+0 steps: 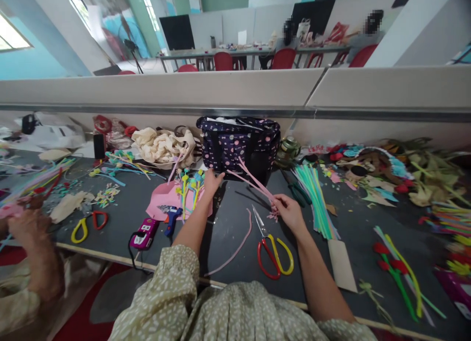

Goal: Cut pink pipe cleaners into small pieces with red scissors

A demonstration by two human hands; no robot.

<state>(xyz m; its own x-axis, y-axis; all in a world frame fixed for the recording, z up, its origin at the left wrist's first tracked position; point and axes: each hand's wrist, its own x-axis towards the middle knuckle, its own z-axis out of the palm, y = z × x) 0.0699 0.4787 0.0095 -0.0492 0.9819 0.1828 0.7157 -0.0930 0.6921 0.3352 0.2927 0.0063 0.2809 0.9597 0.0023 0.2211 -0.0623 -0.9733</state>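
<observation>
My right hand (289, 213) is closed round a few pink pipe cleaners (253, 180), whose straight ends stretch up and left; curled pink ends hang below the fingers. My left hand (212, 182) is over the table by the dark bag, thumb and fingers apart, with nothing visible in it. Beside it, yellow and blue pipe-cleaner flowers (188, 186) lie on a pink sheet (157, 197). Between my arms, scissors (274, 250) with a red and a yellow handle lie partly open. A single pale pink pipe cleaner (237, 250) curves to their left.
A patterned dark bag (239, 144) stands at the back. Left are a blue glue gun (171, 221), a purple power strip (145, 233) and other scissors (88, 225). Green pipe cleaners (318, 203) and a beige card (342, 265) lie right. A co-worker's hand (29, 223) is far left.
</observation>
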